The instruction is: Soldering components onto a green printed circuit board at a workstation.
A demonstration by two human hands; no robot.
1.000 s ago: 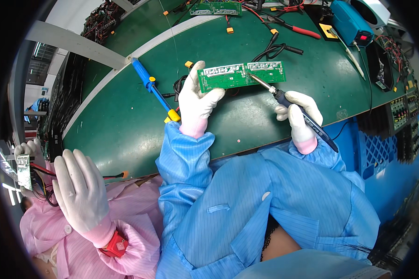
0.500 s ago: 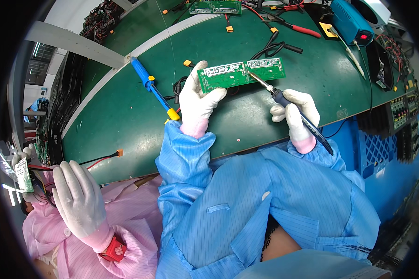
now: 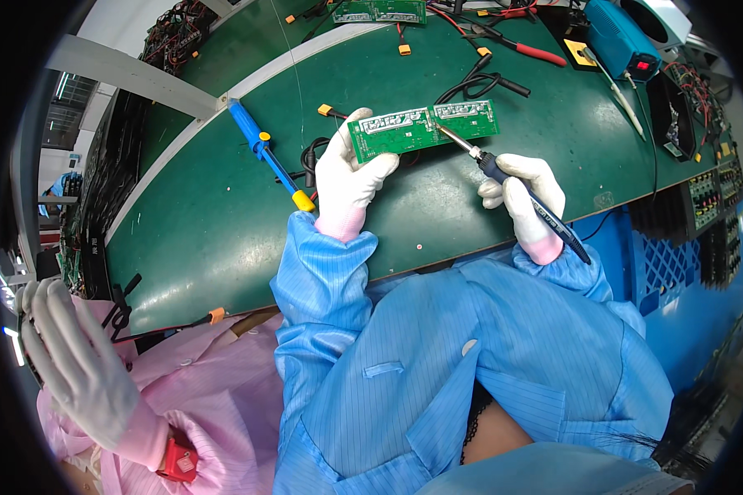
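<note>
From afar I see the left hand [image 3: 348, 186] pinch the green circuit board [image 3: 392, 143] over the table [image 3: 446, 219]; the right hand [image 3: 527, 191] pinches the soldering iron [image 3: 548, 219], its tip by the board. I guess it's soldering; next needs steady hands.

Matt knit and creased cloth lay against a glossy tabletop [image 3: 223, 206]

The circuit board [image 3: 415, 139] looked smooth and hard, its green face broken by shiny, silvery metal patches. Matt, knitted white cloth covered the left hand [image 3: 347, 186] and the right hand [image 3: 525, 188]. The soldering iron [image 3: 492, 167] joined a smooth, dark plastic handle to a bare metal shaft. Green and smooth, the tabletop threw back pale glare. The blue sleeve [image 3: 326, 268] was thin, faintly sheeny woven cloth, and the pump-shaped tool [image 3: 258, 147] looked like smooth blue and yellow plastic.
</note>
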